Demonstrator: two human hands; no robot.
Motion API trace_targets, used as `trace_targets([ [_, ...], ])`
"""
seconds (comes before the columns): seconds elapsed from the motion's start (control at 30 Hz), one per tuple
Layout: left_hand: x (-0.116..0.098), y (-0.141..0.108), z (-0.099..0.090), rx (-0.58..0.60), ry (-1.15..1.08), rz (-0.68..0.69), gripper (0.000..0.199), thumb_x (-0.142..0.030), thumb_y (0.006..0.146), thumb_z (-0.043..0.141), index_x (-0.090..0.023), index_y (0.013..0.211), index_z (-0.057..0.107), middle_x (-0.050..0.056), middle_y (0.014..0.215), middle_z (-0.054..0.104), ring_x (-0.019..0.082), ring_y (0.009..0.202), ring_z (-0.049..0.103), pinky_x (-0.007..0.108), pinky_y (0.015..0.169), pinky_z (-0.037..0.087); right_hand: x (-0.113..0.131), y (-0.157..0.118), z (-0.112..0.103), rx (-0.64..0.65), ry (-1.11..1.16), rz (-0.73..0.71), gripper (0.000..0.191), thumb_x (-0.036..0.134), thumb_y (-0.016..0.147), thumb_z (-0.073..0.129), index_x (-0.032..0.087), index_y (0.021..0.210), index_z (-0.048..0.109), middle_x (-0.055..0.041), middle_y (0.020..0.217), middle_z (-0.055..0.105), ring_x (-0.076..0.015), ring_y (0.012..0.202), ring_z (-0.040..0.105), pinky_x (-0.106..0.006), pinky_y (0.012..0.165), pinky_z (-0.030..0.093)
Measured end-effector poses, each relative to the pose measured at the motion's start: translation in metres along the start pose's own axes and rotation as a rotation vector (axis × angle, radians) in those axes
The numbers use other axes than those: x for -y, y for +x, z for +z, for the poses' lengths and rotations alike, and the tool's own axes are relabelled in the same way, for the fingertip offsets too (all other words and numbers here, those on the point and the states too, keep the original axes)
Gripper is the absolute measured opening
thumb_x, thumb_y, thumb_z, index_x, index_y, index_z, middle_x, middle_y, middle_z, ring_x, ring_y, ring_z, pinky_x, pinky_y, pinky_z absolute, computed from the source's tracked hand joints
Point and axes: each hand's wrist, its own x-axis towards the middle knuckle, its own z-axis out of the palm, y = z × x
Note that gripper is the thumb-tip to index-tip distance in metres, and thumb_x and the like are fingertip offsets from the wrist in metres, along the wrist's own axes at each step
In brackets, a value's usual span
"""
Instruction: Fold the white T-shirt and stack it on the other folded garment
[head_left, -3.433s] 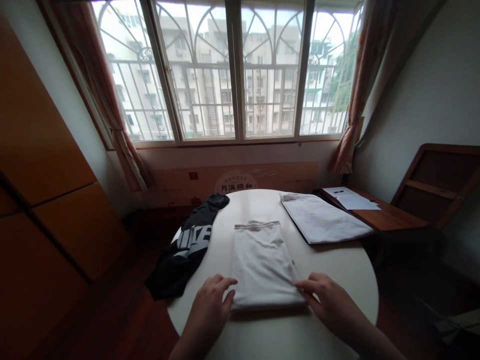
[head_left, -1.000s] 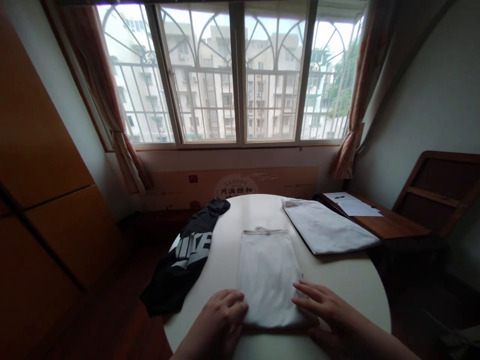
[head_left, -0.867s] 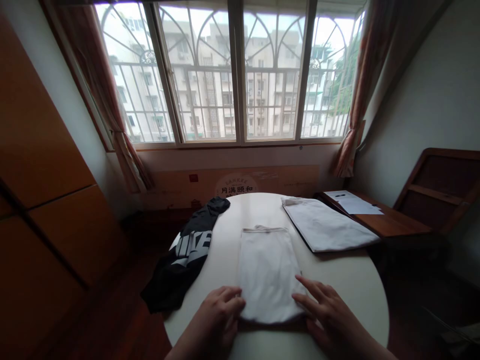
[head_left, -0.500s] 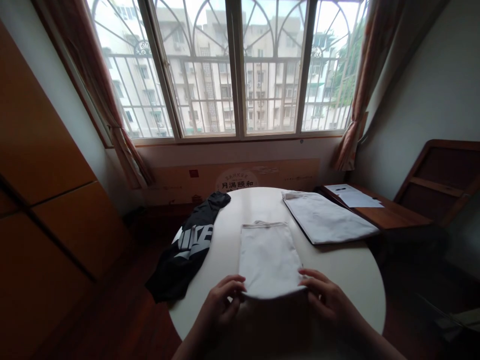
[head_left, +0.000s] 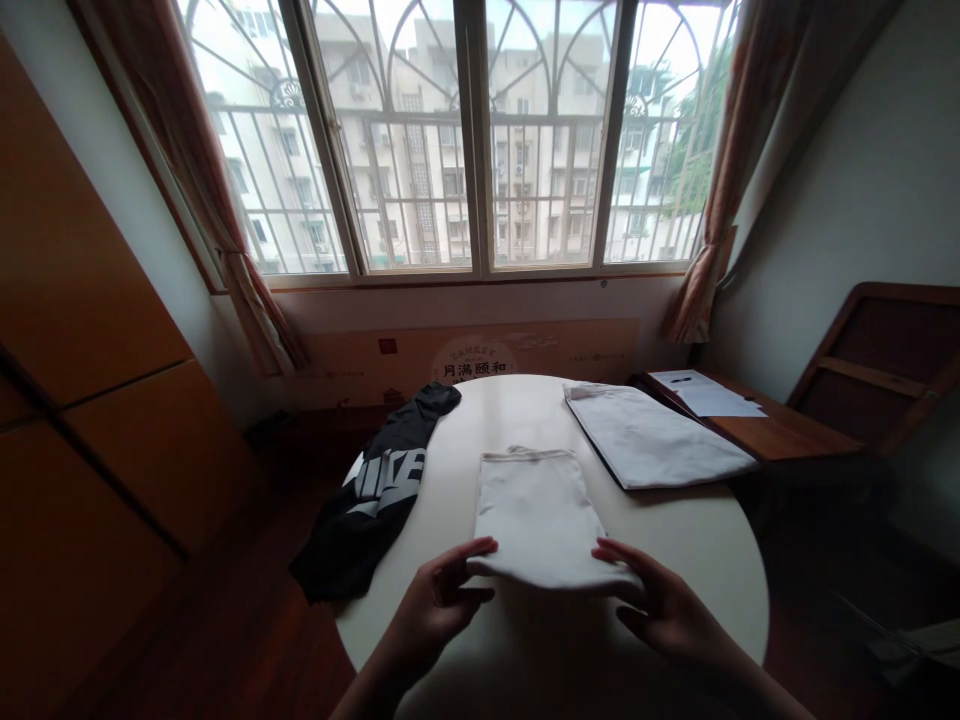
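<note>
A folded white cloth garment [head_left: 534,515] lies on the white table in front of me, its near edge raised and bowed. My left hand [head_left: 442,600] holds the near left corner, fingers over the top and thumb below. At the near right corner, my right hand [head_left: 656,600] has its fingertips on the cloth and its thumb underneath. Both hands grip loosely, with the edge between fingers and thumb. The underside of the cloth is hidden.
The rounded white table [head_left: 705,560] carries a black garment with large white letters [head_left: 390,480] along its left edge. A larger white cloth item with a dark edge [head_left: 652,435] lies at the back right. Beyond it, papers [head_left: 705,392] and a pen rest on a wooden surface [head_left: 802,430].
The near edge of the white garment has been lifted and curves upward. Both thumbs have moved apart from the fingers beneath the edge. The other items stay where they were.
</note>
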Motion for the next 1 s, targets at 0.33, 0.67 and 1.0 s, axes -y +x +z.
trace_targets([
  [0.33, -0.014, 0.015, 0.008, -0.134, 0.224, 0.059, 0.023, -0.027, 0.069, 0.082, -0.015, 0.088, 0.08, 0.008, 0.083, 0.078, 0.021, 0.075, 0.071, 0.031, 0.072, 0.059, 0.009, 0.014, 0.002, -0.104, 0.011, 0.004, 0.041, 0.053, 0.079, 0.079, 0.022, 0.106, 0.079, -0.0131, 0.114, 0.075, -0.0354, 0.11, 0.069, -0.05, 0.095, 0.059],
  [0.67, -0.035, 0.009, 0.024, -0.081, 0.062, -0.038, 0.052, -0.064, 0.076, 0.074, -0.016, 0.092, 0.069, 0.014, 0.108, 0.071, 0.028, 0.085, 0.073, 0.025, 0.047, 0.055, 0.038, 0.003, -0.01, 0.022, 0.296, 0.126, 0.049, 0.064, 0.08, 0.074, 0.023, 0.107, 0.077, -0.0167, 0.136, 0.062, -0.0386, 0.116, 0.064, -0.055, 0.086, 0.062],
  [1.0, -0.152, 0.073, 0.078, 0.028, 0.088, 0.04, 0.044, -0.058, 0.082, 0.072, -0.015, 0.093, 0.065, 0.006, 0.076, 0.07, 0.023, 0.07, 0.073, 0.022, 0.047, 0.053, 0.146, 0.063, -0.081, 0.009, 0.292, 0.056, 0.048, 0.061, 0.086, 0.07, 0.019, 0.111, 0.071, -0.0139, 0.111, 0.073, -0.0359, 0.106, 0.071, -0.048, 0.076, 0.063],
])
